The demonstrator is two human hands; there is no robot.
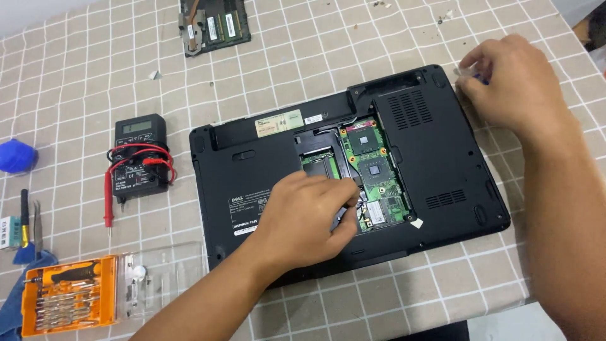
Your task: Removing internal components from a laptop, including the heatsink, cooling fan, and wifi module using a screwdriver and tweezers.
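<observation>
Right at centre, the black laptop [315,164] is lying upside down on the checked tablecloth [76,82], its access panel off and the green circuit board [374,173] showing. The left hand [307,218] is resting over the open bay, fingers curled together, thumb and fingertips pressing into the cavity at the board's seven o'clock edge; what they are gripping, if anything, cannot be told. The right hand [511,82] is sitting at the laptop's two o'clock corner, fingers bunched and pinching a small pale bit with a blue tip [470,74] just off the case.

Moving outward: at nine o'clock from the laptop a dark multimeter [140,158] is lying with its red leads [136,165] coiled across it, one probe trailing down. At seven o'clock an orange screwdriver kit [71,303] is standing open, its clear lid [165,278] folded out beside it. At eleven o'clock, near the table's far edge, a removed panel carrying memory sticks [214,26] is lying well apart. A blue object [16,156] is sitting at the far left edge.
</observation>
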